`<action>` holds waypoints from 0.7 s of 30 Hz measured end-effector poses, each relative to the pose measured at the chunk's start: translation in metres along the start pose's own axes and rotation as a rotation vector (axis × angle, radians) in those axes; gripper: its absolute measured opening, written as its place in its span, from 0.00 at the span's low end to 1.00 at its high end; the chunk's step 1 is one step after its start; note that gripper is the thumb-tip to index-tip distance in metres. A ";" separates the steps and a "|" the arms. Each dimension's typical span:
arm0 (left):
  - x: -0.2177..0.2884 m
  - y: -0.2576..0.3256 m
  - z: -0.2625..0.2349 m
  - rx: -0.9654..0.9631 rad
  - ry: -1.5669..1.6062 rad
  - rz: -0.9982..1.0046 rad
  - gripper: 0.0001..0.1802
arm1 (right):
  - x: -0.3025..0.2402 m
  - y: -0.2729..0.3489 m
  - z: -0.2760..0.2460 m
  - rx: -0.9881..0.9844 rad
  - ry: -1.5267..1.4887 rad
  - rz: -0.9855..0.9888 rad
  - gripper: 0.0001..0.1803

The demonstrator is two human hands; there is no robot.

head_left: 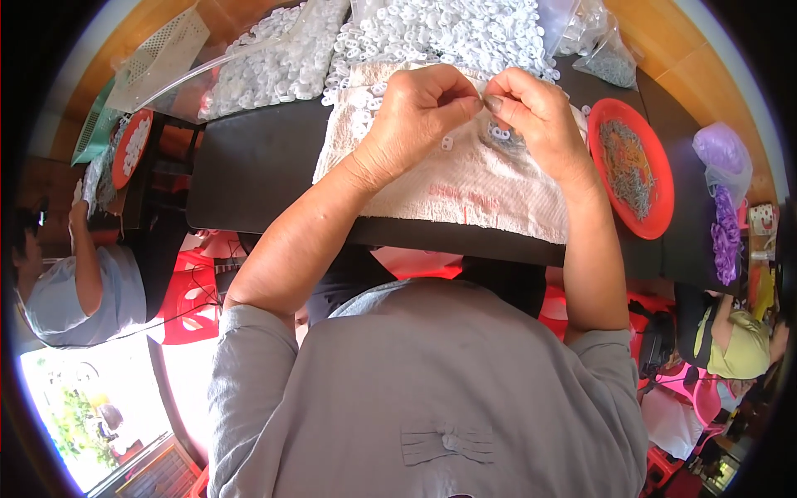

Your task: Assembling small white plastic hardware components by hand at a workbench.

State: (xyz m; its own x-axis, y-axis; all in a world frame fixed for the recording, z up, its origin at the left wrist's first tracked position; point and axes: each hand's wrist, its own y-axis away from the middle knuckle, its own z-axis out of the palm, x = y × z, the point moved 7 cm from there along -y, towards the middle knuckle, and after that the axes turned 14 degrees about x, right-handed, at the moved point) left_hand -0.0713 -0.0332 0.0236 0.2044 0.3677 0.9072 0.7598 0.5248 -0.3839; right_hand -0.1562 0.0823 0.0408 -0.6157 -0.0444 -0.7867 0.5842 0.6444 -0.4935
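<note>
My left hand (419,112) and my right hand (538,120) meet above a cream towel (398,195) on the dark table. Thumb and forefinger of each are pinched, tips nearly touching. Whatever sits between them is too small to make out. Beneath my right hand lie a few small white plastic pieces with holes (498,133), and a single one (447,144) rests by my left thumb. More of these pieces lie behind my left wrist. A big heap of the same white pieces (448,37) spreads just beyond my fingers.
Right of the towel stands a red plate (664,203) of thin metal parts and orange bits. Bags of parts (608,62) lie behind it; a purple bag (721,153) is farther right. More white pieces (270,62) fill the far left. Other people (87,286) sit at both sides.
</note>
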 end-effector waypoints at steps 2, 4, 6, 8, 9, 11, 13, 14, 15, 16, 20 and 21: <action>0.013 0.003 0.000 0.027 -0.130 0.233 0.04 | -0.001 0.000 0.000 0.006 -0.003 0.003 0.04; 0.010 0.002 0.001 0.068 -0.140 0.280 0.05 | 0.003 0.002 0.004 -0.056 -0.011 0.118 0.05; 0.018 0.002 -0.002 0.106 -0.149 0.326 0.06 | 0.003 0.003 0.005 -0.058 -0.028 0.131 0.05; -0.007 0.005 0.005 -0.054 0.209 -0.381 0.07 | 0.005 0.004 0.004 -0.057 -0.044 0.145 0.05; -0.010 0.004 0.003 -0.052 0.208 -0.379 0.07 | 0.004 0.004 0.004 -0.045 -0.049 0.119 0.05; -0.020 0.006 0.007 -0.084 0.522 -0.567 0.09 | 0.003 0.004 0.005 -0.034 -0.055 0.092 0.05; -0.020 0.006 0.008 -0.085 0.506 -0.582 0.08 | 0.003 0.003 0.005 -0.024 0.021 0.028 0.05; -0.020 0.007 0.008 -0.084 0.490 -0.595 0.08 | 0.004 0.003 0.004 -0.024 0.021 0.029 0.05; -0.021 0.007 0.009 -0.086 0.491 -0.596 0.08 | 0.004 0.003 0.002 -0.035 0.029 0.011 0.05; -0.020 0.005 0.007 -0.055 0.404 -0.517 0.07 | 0.003 0.003 0.002 -0.047 0.036 -0.008 0.06; -0.011 0.000 0.000 0.033 0.194 -0.288 0.05 | 0.000 0.002 -0.001 -0.040 0.003 0.129 0.07; -0.010 0.001 0.002 0.030 0.194 -0.289 0.05 | 0.002 0.002 0.000 -0.063 0.012 0.133 0.07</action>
State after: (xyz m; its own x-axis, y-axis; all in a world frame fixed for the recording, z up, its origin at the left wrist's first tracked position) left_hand -0.0741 -0.0352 0.0137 0.0994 0.0492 0.9938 0.7854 0.6093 -0.1088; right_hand -0.1565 0.0832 0.0380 -0.5418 0.0536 -0.8388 0.6270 0.6904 -0.3609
